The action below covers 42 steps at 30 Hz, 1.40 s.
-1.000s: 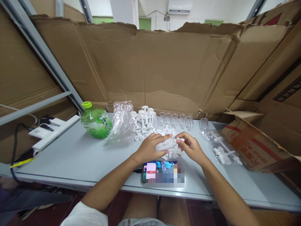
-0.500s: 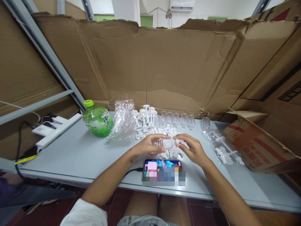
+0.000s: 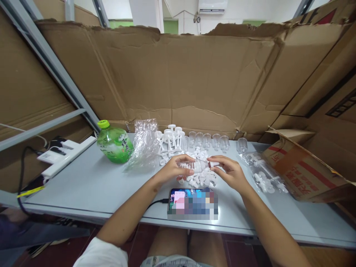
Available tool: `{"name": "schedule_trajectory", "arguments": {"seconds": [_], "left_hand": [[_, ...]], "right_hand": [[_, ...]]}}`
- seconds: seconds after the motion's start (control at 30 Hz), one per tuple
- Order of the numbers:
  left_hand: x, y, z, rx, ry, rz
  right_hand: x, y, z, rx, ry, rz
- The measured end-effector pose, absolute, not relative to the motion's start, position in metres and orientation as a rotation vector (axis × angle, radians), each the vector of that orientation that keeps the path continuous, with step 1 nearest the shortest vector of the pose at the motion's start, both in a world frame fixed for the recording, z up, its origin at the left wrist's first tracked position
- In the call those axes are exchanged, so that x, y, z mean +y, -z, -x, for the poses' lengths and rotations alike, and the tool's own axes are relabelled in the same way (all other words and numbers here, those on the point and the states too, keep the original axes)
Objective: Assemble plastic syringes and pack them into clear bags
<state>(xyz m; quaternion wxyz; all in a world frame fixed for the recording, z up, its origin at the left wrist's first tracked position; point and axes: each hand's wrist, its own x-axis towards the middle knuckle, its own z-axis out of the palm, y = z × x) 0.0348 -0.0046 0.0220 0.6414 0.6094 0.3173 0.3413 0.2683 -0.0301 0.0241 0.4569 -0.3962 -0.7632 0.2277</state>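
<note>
The left hand [image 3: 174,168] grips a clear, ribbed plastic cylinder [image 3: 198,165], held sideways above small white plastic parts [image 3: 202,180] on the grey tabletop [image 3: 125,191]; the right hand [image 3: 230,171] pinches a white plastic tip [image 3: 214,164] at its right end. Dark characters, apparently 绿茶, mark the green plastic bottle [image 3: 112,145]; the brown cardboard box's [image 3: 286,159] red Chinese print is unclear.

Torn cardboard partition [image 3: 178,74], white wall [image 3: 250,11] beyond, reddish floor [image 3: 236,254].

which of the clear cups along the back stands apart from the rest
The rightmost clear cup, by the plastic bag of white parts; a wider gap separates it from the other cups to its left.
</note>
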Motion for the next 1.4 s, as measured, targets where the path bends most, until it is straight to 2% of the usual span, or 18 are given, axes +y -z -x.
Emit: {"name": "schedule_trajectory", "arguments": {"seconds": [0.6, 1.07, 1.4], "left_hand": [[-0.0046, -0.026, -0.0342, 0.81, -0.971, -1.798], [-0.0063, -0.0265, -0.0328, 0.82, -0.841, -1.6], [-0.0077, -0.0278, -0.0326, 0.853, -0.975, -1.965]], "right_hand": [[-0.0309, -0.0206, -0.2658, -1.871, -0.546, 1.115], [-0.0324, -0.024, -0.2691, -1.916, -0.557, 0.981], [-0.0305, -0.0196, -0.2706, -1.889, -0.56, 1.075]]}}
